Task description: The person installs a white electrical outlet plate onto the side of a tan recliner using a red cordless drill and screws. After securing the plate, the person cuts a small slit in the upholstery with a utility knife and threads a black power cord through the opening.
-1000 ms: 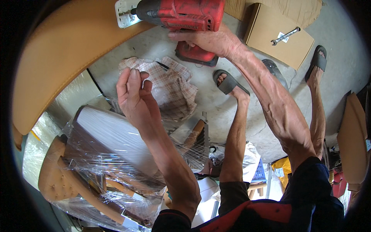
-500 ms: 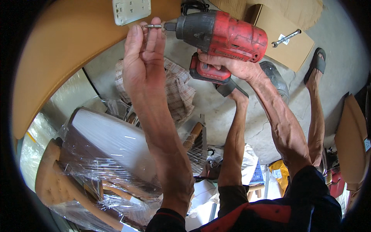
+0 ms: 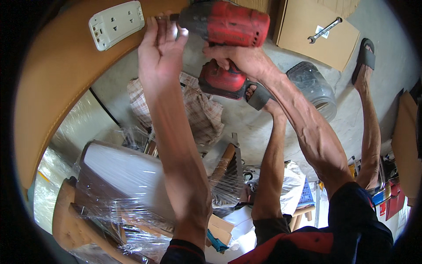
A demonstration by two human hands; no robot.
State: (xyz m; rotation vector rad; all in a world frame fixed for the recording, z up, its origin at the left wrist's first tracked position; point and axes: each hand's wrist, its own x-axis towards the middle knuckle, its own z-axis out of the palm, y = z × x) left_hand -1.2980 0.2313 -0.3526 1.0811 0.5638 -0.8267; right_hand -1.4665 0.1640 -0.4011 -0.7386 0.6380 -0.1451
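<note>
My right hand is wrapped round the grip of a red and black cordless impact driver, its body level and its nose toward the left. Below the grip hangs the red battery end. At the driver's nose is my left hand, palm facing me, fingers bent up and closed around the slim bit. The bit is blurred and mostly covered by the fingertips. Just left of these fingers, a white socket plate with several openings lies on a tan leather-like padded surface.
On a cardboard box at the far right lies a wrench. A clear plastic jar lies tipped on the concrete floor near my sandalled feet. Beneath my left forearm are a plaid cloth and plastic-wrapped furniture.
Both hands and the driver have moved left and slightly up in the picture, closer to the socket plate. The view has shifted, so more of the plate shows.
</note>
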